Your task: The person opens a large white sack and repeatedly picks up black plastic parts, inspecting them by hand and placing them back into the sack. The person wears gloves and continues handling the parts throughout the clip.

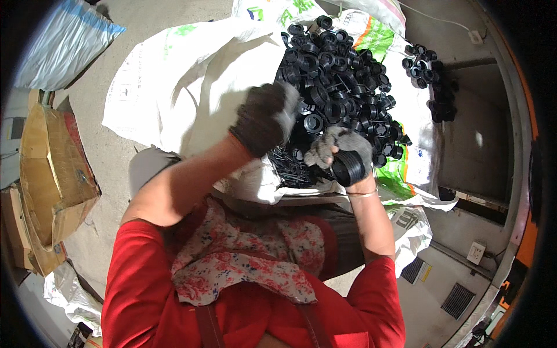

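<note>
My left hand, in a dark work glove with greyish fingers, is blurred at the left side of a heap of black plastic threaded caps. My right hand, also gloved, has its fingers bent at the near side of the heap. A dark ribbed patch lies by its wrist; whether it is the glove's cuff or a plastic part I cannot tell. Between and below the hands are thin black plastic sprues. What either hand holds is hidden by blur and the gloves. Some caps still join thin stems.
White woven sacks spread under and beside the heap. More black parts lie at the right. A cardboard box stands at the left, near a white-and-blue sack. A wall socket is at the right.
</note>
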A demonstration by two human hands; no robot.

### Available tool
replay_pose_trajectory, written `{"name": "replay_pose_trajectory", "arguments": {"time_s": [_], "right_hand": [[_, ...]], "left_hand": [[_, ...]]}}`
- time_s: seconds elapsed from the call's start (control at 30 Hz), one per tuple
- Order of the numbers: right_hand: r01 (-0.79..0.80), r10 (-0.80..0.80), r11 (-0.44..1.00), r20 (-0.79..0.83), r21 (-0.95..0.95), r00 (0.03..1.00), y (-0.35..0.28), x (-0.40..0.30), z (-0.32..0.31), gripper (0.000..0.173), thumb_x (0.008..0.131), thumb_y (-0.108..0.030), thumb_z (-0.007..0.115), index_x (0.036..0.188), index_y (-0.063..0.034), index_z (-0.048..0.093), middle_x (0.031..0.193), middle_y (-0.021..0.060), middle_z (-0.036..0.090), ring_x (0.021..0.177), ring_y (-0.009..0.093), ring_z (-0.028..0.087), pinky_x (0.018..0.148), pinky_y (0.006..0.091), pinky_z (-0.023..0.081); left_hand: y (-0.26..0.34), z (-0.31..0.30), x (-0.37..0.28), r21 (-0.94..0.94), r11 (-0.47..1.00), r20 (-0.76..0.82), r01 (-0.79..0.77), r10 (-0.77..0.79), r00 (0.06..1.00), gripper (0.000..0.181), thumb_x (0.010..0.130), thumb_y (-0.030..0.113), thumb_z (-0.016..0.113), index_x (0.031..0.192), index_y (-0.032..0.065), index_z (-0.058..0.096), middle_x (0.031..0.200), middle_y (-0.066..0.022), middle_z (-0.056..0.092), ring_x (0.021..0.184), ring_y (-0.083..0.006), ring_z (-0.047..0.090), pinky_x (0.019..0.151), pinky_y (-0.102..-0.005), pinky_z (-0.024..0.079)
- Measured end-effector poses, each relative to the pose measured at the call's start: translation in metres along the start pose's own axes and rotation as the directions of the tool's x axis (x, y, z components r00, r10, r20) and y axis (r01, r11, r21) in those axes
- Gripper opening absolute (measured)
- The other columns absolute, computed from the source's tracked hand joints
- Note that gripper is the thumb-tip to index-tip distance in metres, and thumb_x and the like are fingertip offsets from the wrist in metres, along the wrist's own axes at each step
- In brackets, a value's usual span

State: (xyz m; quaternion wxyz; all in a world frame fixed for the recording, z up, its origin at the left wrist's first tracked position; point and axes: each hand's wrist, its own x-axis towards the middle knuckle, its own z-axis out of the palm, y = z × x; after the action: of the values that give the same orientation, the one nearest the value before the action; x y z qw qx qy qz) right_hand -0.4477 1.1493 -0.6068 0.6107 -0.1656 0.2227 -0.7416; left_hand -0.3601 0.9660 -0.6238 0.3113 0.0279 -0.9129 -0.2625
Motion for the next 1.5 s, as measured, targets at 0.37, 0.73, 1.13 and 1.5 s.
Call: {"name": "replay_pose_trajectory", "arguments": {"time_s": [0.37,0.73,1.13,1.5], "right_hand": [[0.213,-0.620,0.742,-0.530,-0.635,0.579,0.026,0.021,0.003,0.007,0.086,-0.008,0.061,0.091,-0.0043,0.063,0.087,0.0025,0.065,0.080,0.010,0.058,0.078,0.0238,0.046],[-0.420,-0.674,0.061,-0.348,-0.905,0.652,0.038,0.022,-0.073,0.015,0.080,-0.011,0.060,0.093,-0.0037,0.064,0.078,0.0100,0.066,0.077,0.023,0.063,0.071,0.0303,0.049],[-0.934,-0.616,-0.287,-0.705,-0.213,0.350,-0.039,0.096,-0.149,0.077,0.080,-0.069,0.035,0.112,-0.0035,0.061,0.121,0.0176,0.056,0.117,0.035,0.048,0.102,0.0410,0.032],[-0.658,-0.368,-0.697,-0.646,-0.285,0.669,-0.009,0.063,-0.134,0.037,0.078,-0.041,0.054,0.097,-0.0114,0.068,0.103,0.0125,0.065,0.100,0.029,0.058,0.094,0.0445,0.036]], "left_hand": [[0.032,-0.010,-0.003,-0.209,-0.663,0.956,0.719,0.016,0.293,0.059,0.086,0.055,0.047,0.123,0.0085,0.047,0.119,-0.0203,0.051,0.106,-0.0474,0.049,0.093,-0.0593,0.037],[0.026,-0.013,-0.009,-0.083,0.986,0.109,-0.143,0.151,0.982,0.016,0.060,0.015,0.062,0.071,0.0033,0.057,0.091,-0.0185,0.057,0.087,-0.0342,0.053,0.080,-0.0421,0.043],[-0.008,-0.017,-0.015,-0.034,0.947,0.141,0.319,-0.311,0.940,0.054,0.067,0.033,0.074,0.108,0.0034,0.057,0.115,-0.0266,0.052,0.111,-0.0419,0.047,0.096,-0.0462,0.037],[-0.002,-0.011,-0.005,-0.341,0.588,0.513,0.734,-0.538,0.669,0.051,0.076,0.037,0.068,0.102,-0.0057,0.059,0.101,-0.0191,0.061,0.095,-0.0294,0.059,0.086,-0.0334,0.045]]}}
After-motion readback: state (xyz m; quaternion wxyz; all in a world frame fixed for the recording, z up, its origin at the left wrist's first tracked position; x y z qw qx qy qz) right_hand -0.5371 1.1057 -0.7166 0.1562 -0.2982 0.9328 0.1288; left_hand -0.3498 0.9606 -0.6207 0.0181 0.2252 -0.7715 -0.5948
